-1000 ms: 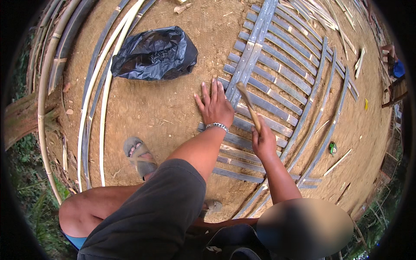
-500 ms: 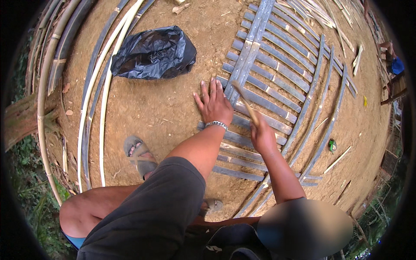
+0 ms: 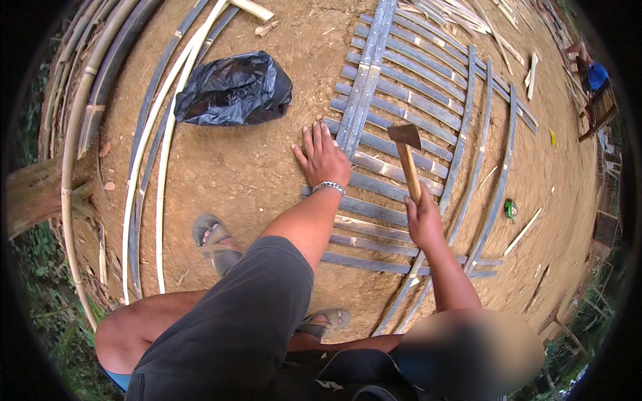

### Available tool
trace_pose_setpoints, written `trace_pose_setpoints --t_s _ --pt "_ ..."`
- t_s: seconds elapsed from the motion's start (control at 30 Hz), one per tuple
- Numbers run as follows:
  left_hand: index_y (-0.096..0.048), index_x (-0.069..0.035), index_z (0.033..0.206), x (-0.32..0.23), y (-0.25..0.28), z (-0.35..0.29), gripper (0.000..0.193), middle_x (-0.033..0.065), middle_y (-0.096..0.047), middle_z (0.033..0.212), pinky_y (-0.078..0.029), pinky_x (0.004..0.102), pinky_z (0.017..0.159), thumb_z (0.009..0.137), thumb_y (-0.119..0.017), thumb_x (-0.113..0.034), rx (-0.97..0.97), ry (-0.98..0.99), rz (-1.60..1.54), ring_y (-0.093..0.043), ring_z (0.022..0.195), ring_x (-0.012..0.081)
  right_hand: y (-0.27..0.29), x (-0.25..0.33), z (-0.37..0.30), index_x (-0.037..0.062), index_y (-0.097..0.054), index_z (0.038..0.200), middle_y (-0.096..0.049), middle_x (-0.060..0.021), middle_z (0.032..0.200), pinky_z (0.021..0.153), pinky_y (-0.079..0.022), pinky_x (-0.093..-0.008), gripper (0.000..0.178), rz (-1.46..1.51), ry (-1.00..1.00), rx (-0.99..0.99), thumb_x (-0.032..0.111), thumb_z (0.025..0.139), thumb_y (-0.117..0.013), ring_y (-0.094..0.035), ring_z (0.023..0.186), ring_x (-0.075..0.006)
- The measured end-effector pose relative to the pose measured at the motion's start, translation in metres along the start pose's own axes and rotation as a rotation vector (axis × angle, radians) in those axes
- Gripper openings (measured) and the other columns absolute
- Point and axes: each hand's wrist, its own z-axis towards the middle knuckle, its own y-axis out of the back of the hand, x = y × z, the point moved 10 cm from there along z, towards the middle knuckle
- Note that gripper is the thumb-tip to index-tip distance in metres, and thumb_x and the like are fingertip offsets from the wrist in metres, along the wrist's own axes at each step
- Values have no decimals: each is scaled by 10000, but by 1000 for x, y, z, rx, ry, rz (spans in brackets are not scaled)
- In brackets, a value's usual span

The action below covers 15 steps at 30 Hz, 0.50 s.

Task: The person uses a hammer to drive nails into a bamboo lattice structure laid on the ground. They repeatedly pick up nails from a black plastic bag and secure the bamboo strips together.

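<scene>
My right hand (image 3: 424,219) grips the wooden handle of a small hatchet (image 3: 404,136), its dark metal head raised over the bamboo slats. My left hand (image 3: 324,157) lies flat with fingers spread, at the left end of a bamboo slat (image 3: 378,184) beside the lower end of the long crosspiece (image 3: 358,100). Dark split-bamboo slats lie side by side across the ground like a rack. The crosspiece is a doubled strip running over their left part. Nails, if any, under my fingers cannot be made out.
A black plastic bag (image 3: 234,90) sits open on the dirt, left of the rack. Long bamboo strips (image 3: 160,200) and poles (image 3: 69,154) lie further left. A green tape measure (image 3: 511,208) rests at the right. Another person (image 3: 593,75) is at the far right edge.
My right hand has drawn the hatchet up and right, away from the crosspiece's end. My left hand keeps its place on the slat. The whole view has shifted slightly.
</scene>
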Motion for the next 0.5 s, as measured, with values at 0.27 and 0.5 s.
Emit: trace_pose_setpoints --t_s 0.27,0.5 --pt "-683 -20 1214 28 155 43 297 158 -642 1316 -432 471 1084 938 -644 -123 -492 -325 -415 -562 1283 323 81 -80 -131 31 -491 1444 -701 -254 994 761 -541 -430 475 -51 -131 28 146 1008 -639 -704 856 -390" --pt "-766 -68 1148 102 146 205 291 201 -726 1184 -507 434 1039 873 -733 -156 84 -371 152 -672 1143 375 66 -67 -186 69 -469 1330 -526 -9 774 510 -448 -265 316 713 -427 -45 121 1041 -586 -506 575 -112"
